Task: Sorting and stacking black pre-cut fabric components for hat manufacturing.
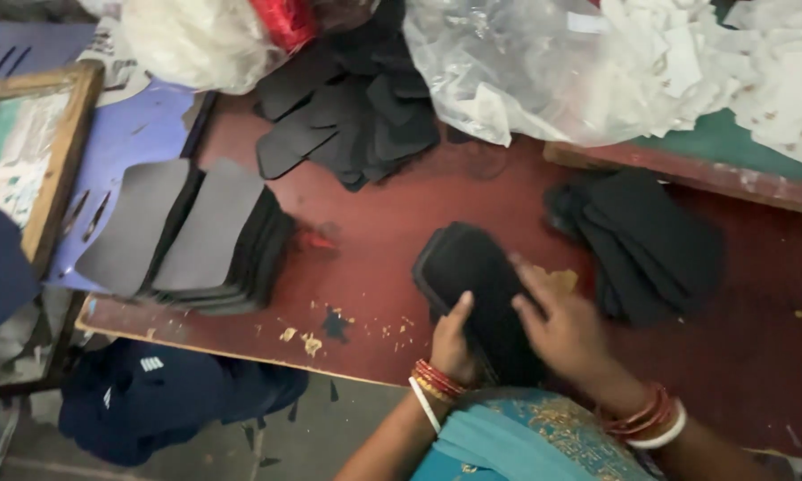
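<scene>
A stack of black fabric pieces lies on the dark red table just in front of me. My left hand grips the stack's near left edge, thumb up along its side. My right hand rests flat on top of the stack's right part, fingers spread and pressing down. Both wrists carry red and white bangles.
A pile of grey-black cut pieces sits at the left, another black pile at the right, and loose black pieces at the back. Clear plastic bags and white scraps lie beyond. Dark blue caps sit below the table edge.
</scene>
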